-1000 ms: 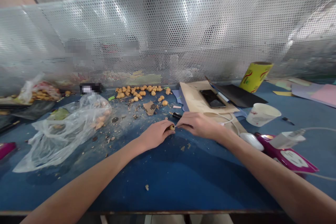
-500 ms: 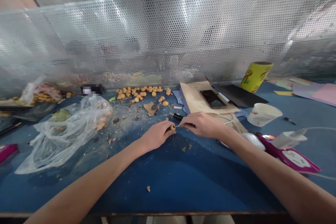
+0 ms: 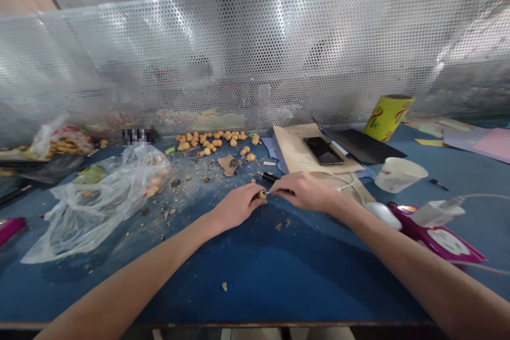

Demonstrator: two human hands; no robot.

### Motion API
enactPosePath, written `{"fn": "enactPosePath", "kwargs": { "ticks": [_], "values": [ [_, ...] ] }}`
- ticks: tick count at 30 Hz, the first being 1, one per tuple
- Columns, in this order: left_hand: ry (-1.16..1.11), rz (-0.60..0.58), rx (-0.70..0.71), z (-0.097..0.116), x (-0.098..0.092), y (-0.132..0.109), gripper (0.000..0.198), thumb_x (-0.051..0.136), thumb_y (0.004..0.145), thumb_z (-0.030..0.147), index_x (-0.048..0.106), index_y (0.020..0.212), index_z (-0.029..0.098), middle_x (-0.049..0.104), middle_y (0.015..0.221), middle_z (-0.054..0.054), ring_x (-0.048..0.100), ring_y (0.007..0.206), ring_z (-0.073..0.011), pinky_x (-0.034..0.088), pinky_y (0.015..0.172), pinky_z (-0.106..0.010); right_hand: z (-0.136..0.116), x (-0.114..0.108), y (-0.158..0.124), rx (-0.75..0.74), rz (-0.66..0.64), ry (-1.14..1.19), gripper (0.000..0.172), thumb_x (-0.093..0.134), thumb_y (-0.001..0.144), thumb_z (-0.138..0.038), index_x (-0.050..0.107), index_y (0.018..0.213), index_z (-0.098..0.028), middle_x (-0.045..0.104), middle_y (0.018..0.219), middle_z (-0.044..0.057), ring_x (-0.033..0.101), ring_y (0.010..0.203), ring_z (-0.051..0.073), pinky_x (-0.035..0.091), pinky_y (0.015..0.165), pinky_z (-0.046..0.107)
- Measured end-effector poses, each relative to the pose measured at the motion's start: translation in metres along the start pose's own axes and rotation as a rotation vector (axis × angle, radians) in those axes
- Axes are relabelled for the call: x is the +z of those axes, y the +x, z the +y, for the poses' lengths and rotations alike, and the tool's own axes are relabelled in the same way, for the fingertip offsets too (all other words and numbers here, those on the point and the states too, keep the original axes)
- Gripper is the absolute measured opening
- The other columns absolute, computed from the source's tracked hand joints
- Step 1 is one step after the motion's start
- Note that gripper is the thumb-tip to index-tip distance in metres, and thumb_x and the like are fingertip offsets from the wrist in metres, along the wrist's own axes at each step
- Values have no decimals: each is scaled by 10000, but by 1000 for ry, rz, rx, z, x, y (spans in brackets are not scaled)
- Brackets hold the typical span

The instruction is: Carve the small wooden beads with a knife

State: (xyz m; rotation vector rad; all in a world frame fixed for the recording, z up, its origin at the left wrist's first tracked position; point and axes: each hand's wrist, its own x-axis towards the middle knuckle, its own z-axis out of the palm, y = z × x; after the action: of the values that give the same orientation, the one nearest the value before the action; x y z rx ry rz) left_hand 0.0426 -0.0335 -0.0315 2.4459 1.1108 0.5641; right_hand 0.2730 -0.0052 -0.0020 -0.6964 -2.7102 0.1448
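My left hand (image 3: 238, 205) is closed around a small tan gourd (image 3: 262, 194), whose cut end with a dark hole faces right. Between the fingers of my right hand (image 3: 305, 191) is a thin metal tool (image 3: 268, 192); its tip is at the gourd's opening, and the rest is hidden by the fingers. Just behind my right hand lies a black-handled piece (image 3: 271, 177), partly covered; I cannot tell whether it belongs to the tool. Farther back, several small gourds (image 3: 211, 142) lie in a cluster near the perforated metal screen.
A clear plastic bag (image 3: 91, 212) and scattered crumbs lie left. To the right are a phone (image 3: 322, 150) on brown card (image 3: 289, 143), a white paper cup (image 3: 400, 174), a yellow roll (image 3: 388, 117) and a magenta power strip (image 3: 474, 249). A perforated metal screen (image 3: 255, 53) closes off the back.
My right hand has moved slightly left, bringing the metal tool's tip closer to the gourd's hole. My left hand holds the gourd in the same place.
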Motion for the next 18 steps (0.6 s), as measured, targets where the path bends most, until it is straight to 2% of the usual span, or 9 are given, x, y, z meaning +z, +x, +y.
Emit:
{"fn": "enactPosePath", "kwargs": {
  "ticks": [7,13,18],
  "values": [
    [4,-11,-10,-1,0,-1,225,416,996,365,569,1048,207,613,1003,-55,609,900,-212,483,797,-336,-1,0,1,-14,1,0,238,461,961,-189,688,1030,-211,719,880,35,653,767,153,490,719,269],
    [-4,-3,7,-2,1,0,220,435,991,349,572,1094,211,618,1043,-63,611,971,-225,484,863,-361,-1,0,4,-46,-17,-30,242,454,965,-180,691,1012,-199,710,847,40,637,745,158,483,692,273],
    [4,5,4,-1,2,0,211,456,984,355,574,1073,204,624,1027,-59,613,971,-229,488,856,-359,0,-1,6,-78,3,-41,267,430,985,-200,694,1018,-200,706,854,37,631,755,154,481,699,272]
  ]
}}
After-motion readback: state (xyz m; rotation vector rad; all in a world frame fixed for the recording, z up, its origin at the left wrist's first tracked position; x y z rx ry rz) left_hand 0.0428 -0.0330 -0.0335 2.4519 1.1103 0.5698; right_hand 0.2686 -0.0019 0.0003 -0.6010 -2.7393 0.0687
